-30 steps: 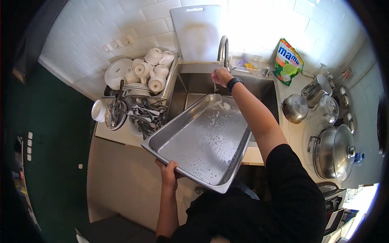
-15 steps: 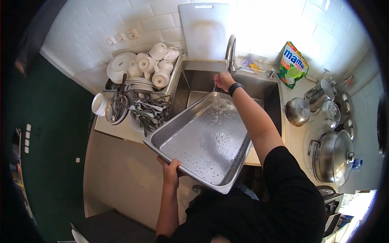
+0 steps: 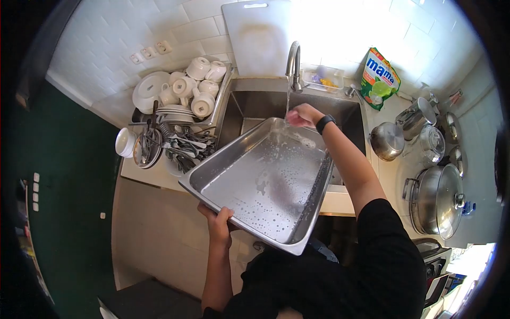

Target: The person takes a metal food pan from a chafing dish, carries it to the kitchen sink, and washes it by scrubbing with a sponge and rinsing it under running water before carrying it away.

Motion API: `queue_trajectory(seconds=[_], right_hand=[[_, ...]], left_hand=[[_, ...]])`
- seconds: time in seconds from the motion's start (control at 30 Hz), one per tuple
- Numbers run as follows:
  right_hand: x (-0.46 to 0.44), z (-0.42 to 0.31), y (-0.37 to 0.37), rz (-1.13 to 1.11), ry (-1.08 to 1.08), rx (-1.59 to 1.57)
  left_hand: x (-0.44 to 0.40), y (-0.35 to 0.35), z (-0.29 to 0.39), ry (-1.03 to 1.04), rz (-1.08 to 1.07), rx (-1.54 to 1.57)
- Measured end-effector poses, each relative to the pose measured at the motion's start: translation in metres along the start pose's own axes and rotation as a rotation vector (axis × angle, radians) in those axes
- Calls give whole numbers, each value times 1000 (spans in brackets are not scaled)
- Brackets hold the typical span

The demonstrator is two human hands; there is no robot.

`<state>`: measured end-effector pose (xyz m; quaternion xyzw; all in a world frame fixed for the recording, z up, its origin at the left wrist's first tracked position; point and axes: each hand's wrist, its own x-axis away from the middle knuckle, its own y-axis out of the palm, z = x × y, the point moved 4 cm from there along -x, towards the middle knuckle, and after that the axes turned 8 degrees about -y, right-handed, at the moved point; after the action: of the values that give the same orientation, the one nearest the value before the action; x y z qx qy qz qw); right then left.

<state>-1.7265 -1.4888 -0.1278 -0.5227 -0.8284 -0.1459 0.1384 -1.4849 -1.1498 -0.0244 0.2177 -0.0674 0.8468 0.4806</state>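
Note:
A deep rectangular stainless-steel pan (image 3: pixel 255 183) is tilted over the front of the sink (image 3: pixel 348 109), its far corner inside the basin. Drops and a film of water cover its inner surface. My left hand (image 3: pixel 219 223) grips its near left rim, thumb on top and fingers underneath. From the faucet (image 3: pixel 293 64) a thin stream of water runs down to the pan's far corner. My right hand (image 3: pixel 304 115), with a dark band on the wrist, is at that stream, above the pan's far edge. Its fingers are smeared and partly hidden, so their grip is unclear.
Left of the sink stand a rack of white cups (image 3: pixel 199 69) and plates, and a heap of cutlery (image 3: pixel 186 146). On the right are a green detergent pouch (image 3: pixel 380 80), a small steel pot (image 3: pixel 387 141) and a large lidded pot (image 3: pixel 438 202). A white cutting board (image 3: pixel 256 42) leans against the wall.
My right hand has moved slightly right and down from beside the faucet, and the water stream now shows clearly. The pan has shifted a little left in view; my left hand keeps its hold.

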Motion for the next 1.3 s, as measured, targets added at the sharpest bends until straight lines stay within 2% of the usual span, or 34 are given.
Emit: queue_trajectory(seconds=[0.03,0.13,0.2,0.23,0.3,0.4,0.5,0.63,0.67,0.73,0.77,0.87,1.13,1.3], right_hand=[[-11,25,-27,-116,-177,328],[-45,134,-117,-108,-303,1809],[34,123,-99,-244,55,1460],[70,117,-84,-230,190,1247],[124,105,-56,-83,353,766],[156,108,-27,191,306,76],[145,139,-8,140,184,-494],[141,147,29,209,76,-716],[141,153,33,230,108,-720],[163,118,51,273,174,-723],[150,137,48,228,167,-668],[147,135,70,181,161,-757],[132,140,99,122,139,-916],[142,124,99,121,86,-888]], left_hand=[[1,1,4,18,4,-14],[-7,-4,10,73,38,-86],[-1,4,26,-34,-6,-82],[2,10,34,-91,-29,-79],[5,18,44,-55,14,-76],[10,32,58,-2,26,-91],[23,47,78,106,37,-186],[30,55,108,447,15,-386],[32,58,116,508,4,-424],[45,70,139,632,-15,-492],[58,81,150,592,-23,-441],[70,93,167,513,9,-532],[99,109,169,734,-82,-552],[104,97,168,744,-97,-516]])
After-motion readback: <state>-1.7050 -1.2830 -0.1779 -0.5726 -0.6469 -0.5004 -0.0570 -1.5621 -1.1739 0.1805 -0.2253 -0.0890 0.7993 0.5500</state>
